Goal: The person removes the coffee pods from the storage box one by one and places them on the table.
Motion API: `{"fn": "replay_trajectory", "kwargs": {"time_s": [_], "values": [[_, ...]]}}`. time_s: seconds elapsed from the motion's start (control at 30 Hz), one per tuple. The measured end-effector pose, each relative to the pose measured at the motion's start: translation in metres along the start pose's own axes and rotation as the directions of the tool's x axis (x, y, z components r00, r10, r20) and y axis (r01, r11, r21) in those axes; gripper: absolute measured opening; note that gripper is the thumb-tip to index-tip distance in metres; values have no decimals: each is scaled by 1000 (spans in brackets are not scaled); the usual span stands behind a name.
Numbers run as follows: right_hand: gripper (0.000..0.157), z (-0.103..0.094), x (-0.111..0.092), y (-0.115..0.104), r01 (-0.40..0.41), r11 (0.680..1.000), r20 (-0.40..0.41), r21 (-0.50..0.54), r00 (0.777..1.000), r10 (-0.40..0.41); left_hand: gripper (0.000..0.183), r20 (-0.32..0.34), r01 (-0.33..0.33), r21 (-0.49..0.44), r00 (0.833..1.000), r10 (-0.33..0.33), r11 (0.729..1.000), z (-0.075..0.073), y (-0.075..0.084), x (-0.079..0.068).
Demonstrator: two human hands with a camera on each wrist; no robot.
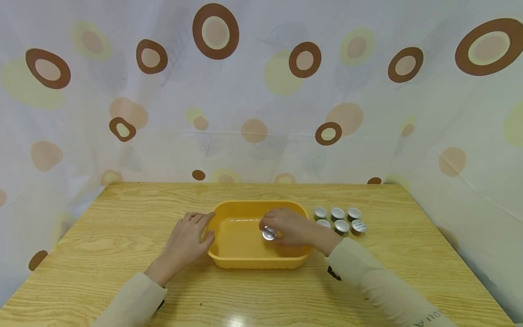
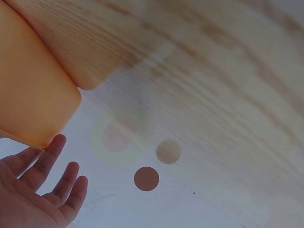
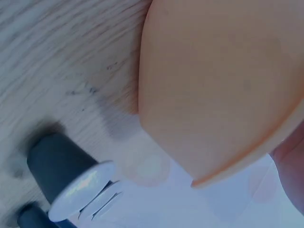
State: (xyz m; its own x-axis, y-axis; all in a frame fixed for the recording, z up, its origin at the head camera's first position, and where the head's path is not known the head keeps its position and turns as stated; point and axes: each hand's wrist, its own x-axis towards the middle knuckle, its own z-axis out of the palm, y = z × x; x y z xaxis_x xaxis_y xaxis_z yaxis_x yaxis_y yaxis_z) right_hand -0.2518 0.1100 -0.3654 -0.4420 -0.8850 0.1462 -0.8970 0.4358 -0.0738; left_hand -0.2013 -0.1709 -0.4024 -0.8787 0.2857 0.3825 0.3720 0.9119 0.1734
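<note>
A yellow plastic basin (image 1: 257,262) stands on the wooden table in the head view. Over its inside, my right hand (image 1: 290,227) pinches a coffee capsule (image 1: 269,233), its silver foil lid facing up toward the head camera. My left hand (image 1: 185,238) is at the basin's left end, with loosely extended fingers right at the rim. From the left wrist, the same fingers (image 2: 57,152) show beside the basin's edge (image 2: 28,142). The right wrist view has only a bit of the right hand (image 3: 292,166) past the basin wall (image 3: 213,85); the held capsule is hidden there.
To the right of the basin, several dark-bodied capsules (image 1: 341,226) with silver lids stand in two rows, partly behind the right wrist. One capsule (image 3: 61,166) looms close in the right wrist view. A patterned cloth (image 1: 253,104) hangs behind the table (image 1: 135,218) and along its sides.
</note>
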Motion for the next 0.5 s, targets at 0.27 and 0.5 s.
{"fn": "replay_trajectory", "kwargs": {"time_s": [0.27, 0.5], "values": [[28, -4, -10, 10, -40, 999, -23, -16, 999, 39, 44, -1, -1, 0, 1000, 1, 1000, -1, 0, 1], [27, -8, -21, 16, -69, 998, -51, -8, 996, 68, 44, 2, 3, 3, 1000, -3, 1000, -1, 0, 2]]}}
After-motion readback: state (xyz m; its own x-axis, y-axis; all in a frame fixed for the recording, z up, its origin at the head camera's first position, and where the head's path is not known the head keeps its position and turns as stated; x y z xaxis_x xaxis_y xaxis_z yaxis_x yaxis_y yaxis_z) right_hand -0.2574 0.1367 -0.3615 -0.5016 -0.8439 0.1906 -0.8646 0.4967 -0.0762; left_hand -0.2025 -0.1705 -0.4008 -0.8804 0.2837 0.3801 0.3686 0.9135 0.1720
